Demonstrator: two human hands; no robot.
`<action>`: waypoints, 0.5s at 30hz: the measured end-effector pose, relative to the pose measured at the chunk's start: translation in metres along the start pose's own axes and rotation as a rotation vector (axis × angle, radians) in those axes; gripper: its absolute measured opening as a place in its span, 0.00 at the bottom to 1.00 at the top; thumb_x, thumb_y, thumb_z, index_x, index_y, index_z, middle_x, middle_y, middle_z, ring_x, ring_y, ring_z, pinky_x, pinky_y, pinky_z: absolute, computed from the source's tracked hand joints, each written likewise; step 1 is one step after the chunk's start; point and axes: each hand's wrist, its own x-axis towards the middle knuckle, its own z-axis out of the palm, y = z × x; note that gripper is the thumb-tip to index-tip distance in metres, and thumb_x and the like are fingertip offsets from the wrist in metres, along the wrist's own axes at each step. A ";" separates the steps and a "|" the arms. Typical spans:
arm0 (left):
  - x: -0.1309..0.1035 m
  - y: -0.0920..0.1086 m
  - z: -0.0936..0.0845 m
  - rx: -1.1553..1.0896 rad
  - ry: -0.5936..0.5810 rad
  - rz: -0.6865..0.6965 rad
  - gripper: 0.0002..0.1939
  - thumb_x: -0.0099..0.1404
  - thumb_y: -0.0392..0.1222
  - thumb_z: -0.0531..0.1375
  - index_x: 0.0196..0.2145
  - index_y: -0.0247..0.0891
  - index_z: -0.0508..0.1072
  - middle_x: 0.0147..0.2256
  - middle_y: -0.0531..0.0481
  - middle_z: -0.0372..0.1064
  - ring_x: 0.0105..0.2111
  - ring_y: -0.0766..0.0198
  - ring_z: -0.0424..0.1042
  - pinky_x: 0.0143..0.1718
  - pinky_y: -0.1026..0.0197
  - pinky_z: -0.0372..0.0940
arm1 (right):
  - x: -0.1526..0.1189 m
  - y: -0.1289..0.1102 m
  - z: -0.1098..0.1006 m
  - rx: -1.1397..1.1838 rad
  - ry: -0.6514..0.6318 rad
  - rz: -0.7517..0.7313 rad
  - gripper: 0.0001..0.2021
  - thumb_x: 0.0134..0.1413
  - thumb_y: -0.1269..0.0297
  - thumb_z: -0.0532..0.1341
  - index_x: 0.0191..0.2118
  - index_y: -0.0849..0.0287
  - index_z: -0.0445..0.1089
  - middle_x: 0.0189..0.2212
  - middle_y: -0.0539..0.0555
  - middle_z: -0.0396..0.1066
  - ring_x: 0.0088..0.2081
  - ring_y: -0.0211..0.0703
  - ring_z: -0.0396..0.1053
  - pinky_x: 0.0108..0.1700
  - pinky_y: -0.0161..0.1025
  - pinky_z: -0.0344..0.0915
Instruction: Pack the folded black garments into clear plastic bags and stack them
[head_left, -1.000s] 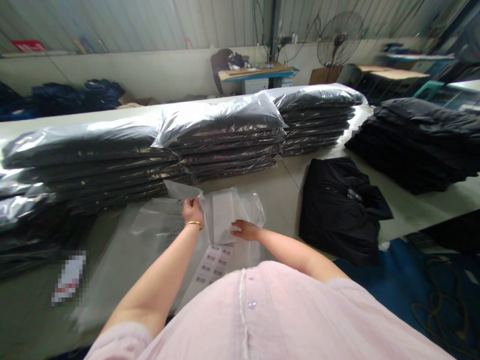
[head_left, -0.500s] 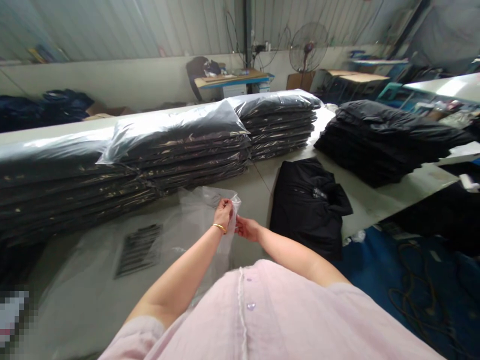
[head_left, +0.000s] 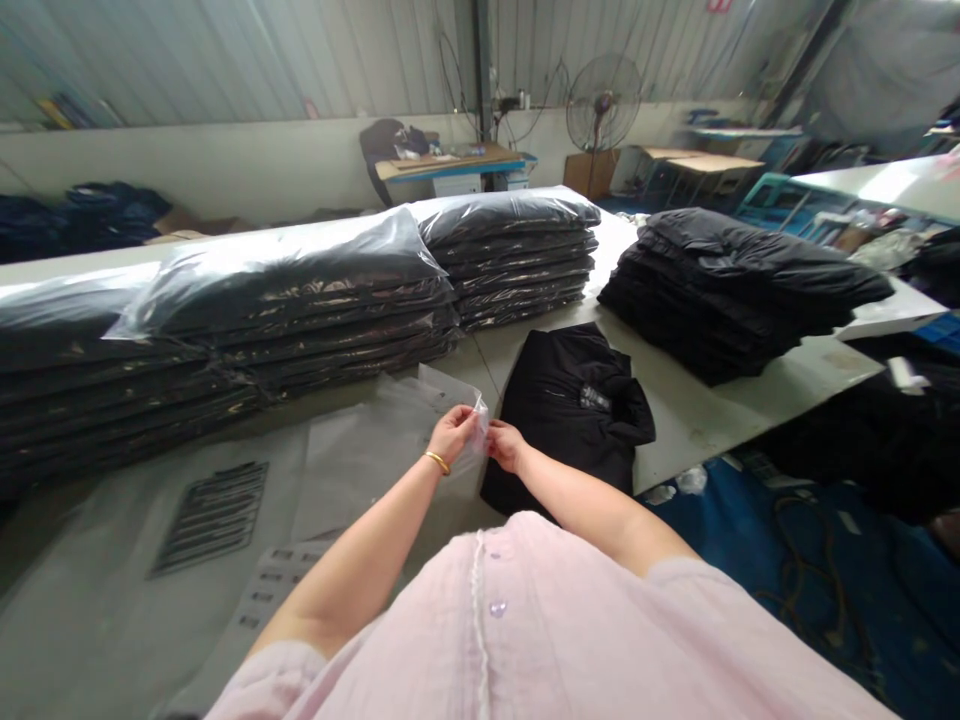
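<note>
A clear plastic bag (head_left: 409, 400) is pinched at its edge by my left hand (head_left: 454, 432), which wears a gold bangle. My right hand (head_left: 505, 446) grips the same edge with closed fingers, just right of the left one. Close beside the right hand lies a folded black jacket (head_left: 555, 400), its collar toward the right and a pale label at the neck. More flat clear bags with a block of black print (head_left: 210, 515) lie to the left. A sheet of small labels (head_left: 270, 590) is partly hidden under my left forearm.
Stacks of black garments in shiny plastic (head_left: 300, 290) line the table's far left side. A pile of unbagged black garments (head_left: 735, 280) stands at the right. Beyond are a fan (head_left: 604, 105) and a small worktable (head_left: 450, 160). Cables (head_left: 817, 570) lie on the blue floor.
The view has turned slightly right. Both hands, holding the bag's edge, are now nearer the folded jacket. The label sheet has come into view by the left forearm.
</note>
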 end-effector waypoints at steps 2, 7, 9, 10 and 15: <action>-0.005 -0.002 -0.006 0.141 0.004 0.092 0.26 0.54 0.61 0.63 0.41 0.36 0.72 0.37 0.46 0.73 0.37 0.60 0.72 0.41 0.59 0.66 | 0.012 -0.013 -0.018 0.019 0.074 -0.037 0.12 0.49 0.59 0.66 0.38 0.58 0.70 0.24 0.48 0.72 0.26 0.38 0.70 0.28 0.33 0.67; -0.037 -0.028 -0.020 0.725 -0.044 0.191 0.58 0.38 0.56 0.73 0.64 0.41 0.56 0.64 0.38 0.54 0.63 0.46 0.55 0.64 0.48 0.48 | 0.033 -0.045 -0.056 0.033 0.308 -0.179 0.17 0.45 0.54 0.68 0.37 0.58 0.69 0.25 0.49 0.72 0.26 0.39 0.70 0.26 0.33 0.67; -0.051 -0.044 -0.020 0.906 -0.112 0.132 0.67 0.31 0.54 0.75 0.67 0.43 0.50 0.67 0.38 0.44 0.66 0.43 0.45 0.66 0.45 0.41 | 0.035 -0.052 -0.065 -0.047 0.330 -0.266 0.18 0.44 0.51 0.67 0.37 0.58 0.69 0.26 0.49 0.73 0.27 0.39 0.71 0.27 0.33 0.67; -0.056 -0.051 -0.019 0.973 -0.138 0.101 0.70 0.30 0.53 0.75 0.67 0.44 0.48 0.68 0.38 0.40 0.67 0.41 0.41 0.66 0.44 0.39 | 0.035 -0.054 -0.068 -0.098 0.340 -0.312 0.18 0.44 0.49 0.66 0.36 0.57 0.68 0.26 0.49 0.73 0.28 0.39 0.71 0.28 0.33 0.66; -0.059 -0.061 -0.021 1.064 -0.212 0.090 0.45 0.49 0.40 0.68 0.64 0.43 0.58 0.66 0.40 0.49 0.64 0.47 0.52 0.63 0.50 0.49 | 0.029 -0.065 -0.077 -0.450 0.526 -0.381 0.17 0.46 0.47 0.62 0.32 0.57 0.68 0.28 0.51 0.73 0.31 0.40 0.70 0.32 0.34 0.65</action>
